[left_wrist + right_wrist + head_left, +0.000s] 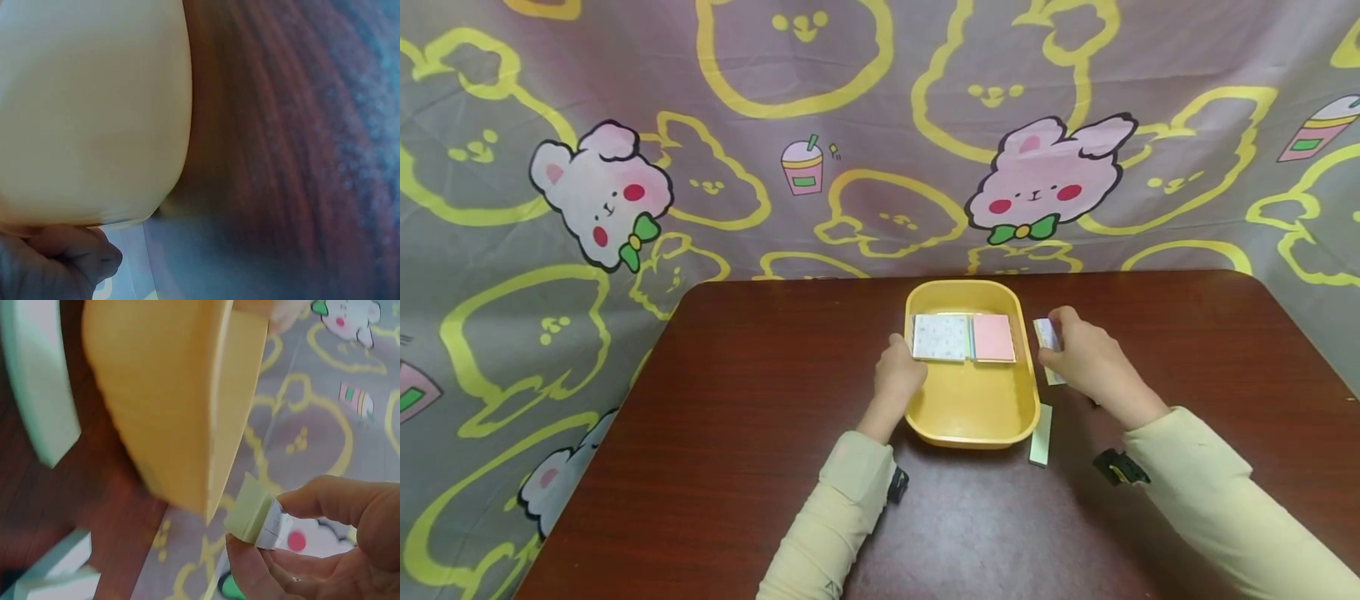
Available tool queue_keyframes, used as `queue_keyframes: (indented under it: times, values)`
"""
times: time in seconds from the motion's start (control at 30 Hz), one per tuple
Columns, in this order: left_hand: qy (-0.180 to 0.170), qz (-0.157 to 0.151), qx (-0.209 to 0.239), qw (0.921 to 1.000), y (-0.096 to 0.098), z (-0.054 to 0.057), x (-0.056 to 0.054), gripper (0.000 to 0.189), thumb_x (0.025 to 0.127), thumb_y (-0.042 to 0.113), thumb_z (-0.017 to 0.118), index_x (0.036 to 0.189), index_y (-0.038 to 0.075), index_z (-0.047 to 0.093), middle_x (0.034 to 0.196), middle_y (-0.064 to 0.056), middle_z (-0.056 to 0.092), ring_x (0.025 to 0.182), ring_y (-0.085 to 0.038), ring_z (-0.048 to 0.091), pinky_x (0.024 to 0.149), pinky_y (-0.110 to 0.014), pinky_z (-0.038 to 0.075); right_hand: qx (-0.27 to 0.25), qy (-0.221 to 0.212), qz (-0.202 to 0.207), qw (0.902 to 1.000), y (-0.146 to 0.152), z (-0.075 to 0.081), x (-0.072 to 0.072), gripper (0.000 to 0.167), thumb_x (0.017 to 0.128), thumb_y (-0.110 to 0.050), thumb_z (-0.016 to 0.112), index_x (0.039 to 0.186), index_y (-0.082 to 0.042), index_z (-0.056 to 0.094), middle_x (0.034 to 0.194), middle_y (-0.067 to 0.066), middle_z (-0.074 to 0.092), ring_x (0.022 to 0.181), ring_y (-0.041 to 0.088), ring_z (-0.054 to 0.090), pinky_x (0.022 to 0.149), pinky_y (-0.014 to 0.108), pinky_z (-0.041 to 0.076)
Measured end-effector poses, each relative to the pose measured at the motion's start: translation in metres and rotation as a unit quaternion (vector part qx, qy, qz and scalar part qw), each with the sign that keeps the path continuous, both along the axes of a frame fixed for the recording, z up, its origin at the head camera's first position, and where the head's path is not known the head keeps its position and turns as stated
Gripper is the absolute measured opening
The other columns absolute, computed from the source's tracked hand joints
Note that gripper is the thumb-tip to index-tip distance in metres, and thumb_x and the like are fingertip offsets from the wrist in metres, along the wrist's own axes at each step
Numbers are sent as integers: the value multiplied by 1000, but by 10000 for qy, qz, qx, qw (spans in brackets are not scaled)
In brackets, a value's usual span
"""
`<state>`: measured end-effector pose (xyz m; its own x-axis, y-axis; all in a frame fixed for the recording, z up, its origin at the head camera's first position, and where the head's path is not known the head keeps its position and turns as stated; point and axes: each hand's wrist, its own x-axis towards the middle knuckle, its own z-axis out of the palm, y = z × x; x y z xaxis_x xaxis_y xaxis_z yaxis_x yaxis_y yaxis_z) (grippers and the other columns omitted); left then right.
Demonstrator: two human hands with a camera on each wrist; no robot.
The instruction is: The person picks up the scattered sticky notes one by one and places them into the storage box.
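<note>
My left hand (898, 371) grips the left rim of a yellow plastic tray (973, 408); in the left wrist view its curled fingers (94, 250) sit against the tray's edge. Inside the far half of the tray lie a white printed note pad (939, 337) and, to its right, a pink note pad (992, 337). Just outside the right wall, my right hand (1093, 358) pinches a small note pad (253, 515), pale yellow-green and printed white, between thumb and fingers. It is raised beside the tray in the right wrist view.
A narrow pale green pad (1041, 435) lies on the dark wooden table (760, 400) by the tray's near right corner. Another pale pad (1055, 377) shows below my right hand. A patterned curtain (865, 225) hangs behind the table's far edge.
</note>
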<state>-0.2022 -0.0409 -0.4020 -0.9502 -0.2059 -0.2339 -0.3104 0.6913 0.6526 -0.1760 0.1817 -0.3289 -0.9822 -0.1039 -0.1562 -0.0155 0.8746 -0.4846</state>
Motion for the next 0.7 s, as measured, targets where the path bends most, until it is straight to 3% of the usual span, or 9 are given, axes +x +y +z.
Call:
queue_keyframes:
  times: [0.17, 0.43, 0.7]
  values:
    - [62, 8, -10, 10000, 0, -1, 1, 33, 82, 5, 57, 113, 0, 46, 95, -19, 64, 78, -31, 60, 62, -39, 46, 11, -193, 226, 9996, -27, -5, -3, 51, 87, -16, 61, 125, 11, 41, 104, 27, 59, 83, 31, 57, 69, 38, 49]
    - [140, 6, -39, 9999, 0, -1, 1, 33, 81, 4, 57, 111, 0, 46, 96, -21, 64, 79, -32, 61, 65, -41, 47, 192, -577, 499, 9969, -52, -24, -8, 37, 82, -15, 64, 106, 7, 48, 86, 19, 59, 71, 26, 56, 59, 30, 45]
    - [116, 24, -60, 9999, 0, -1, 1, 33, 82, 5, 57, 112, 1, 46, 96, -20, 64, 79, -32, 61, 65, -41, 47, 468, -747, 532, 9947, -65, -40, -8, 31, 80, -14, 63, 100, 1, 45, 81, 13, 57, 66, 25, 55, 54, 31, 40]
